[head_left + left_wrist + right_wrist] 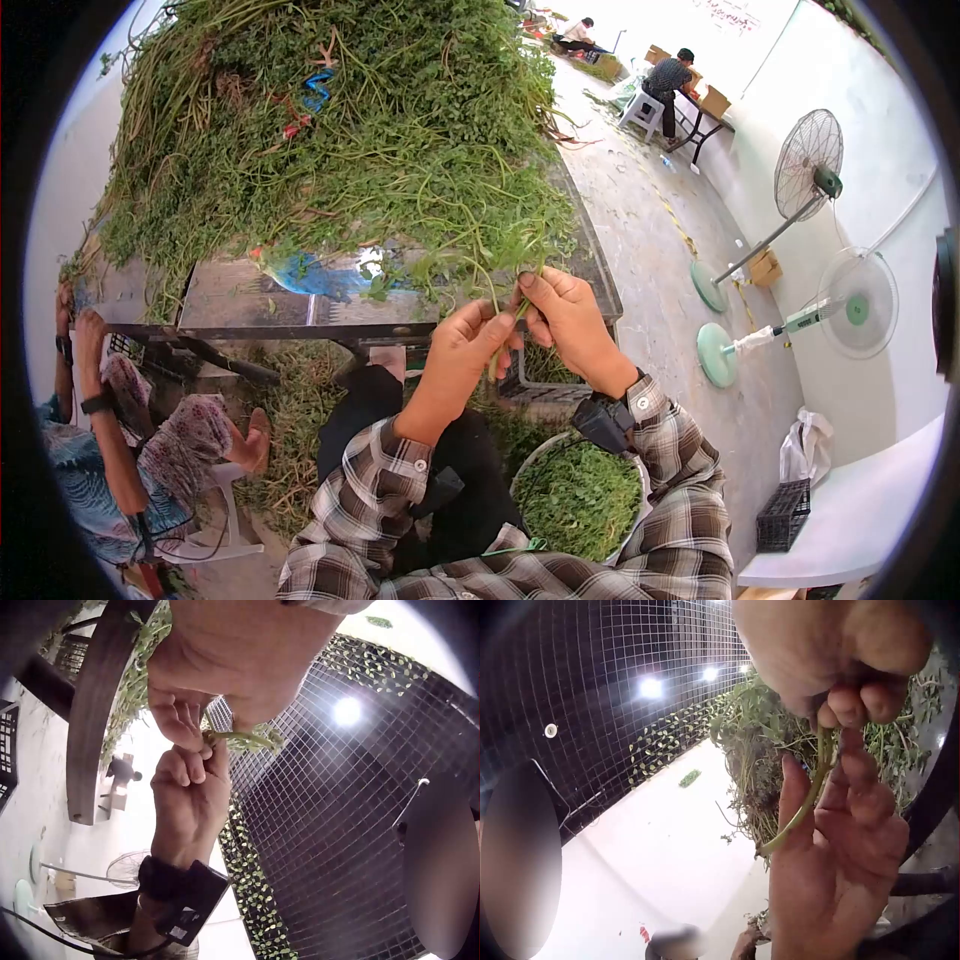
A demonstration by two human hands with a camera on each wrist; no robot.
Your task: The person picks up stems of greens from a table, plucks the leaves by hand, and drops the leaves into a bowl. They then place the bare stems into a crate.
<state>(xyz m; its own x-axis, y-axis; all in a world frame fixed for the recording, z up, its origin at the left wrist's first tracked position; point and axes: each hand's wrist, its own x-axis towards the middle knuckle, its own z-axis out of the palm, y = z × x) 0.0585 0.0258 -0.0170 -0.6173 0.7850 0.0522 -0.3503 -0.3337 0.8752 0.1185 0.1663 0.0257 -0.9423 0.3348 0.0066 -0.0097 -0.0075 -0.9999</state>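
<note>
Both hands meet just past the table's near edge, over a thin leafy green stem (787, 832). My right hand (572, 318) pinches the stem between thumb and fingers, its leafy top fanning toward the pile. The left hand (465, 345) has thumb and fingers curled around its lower part, and a cut end sticks out past the thumb in the right wrist view. In the left wrist view the two hands' fingertips come together at the stem. A big heap of leafy greens (350, 130) covers most of the table (390, 312) in front of them.
A round tub of picked leaves (580, 500) stands below the right forearm. On the left sits another person (120, 440) at the same table. Two standing fans (715, 355) are at the right, and more people work at the back. Loose stems (290, 400) litter the floor.
</note>
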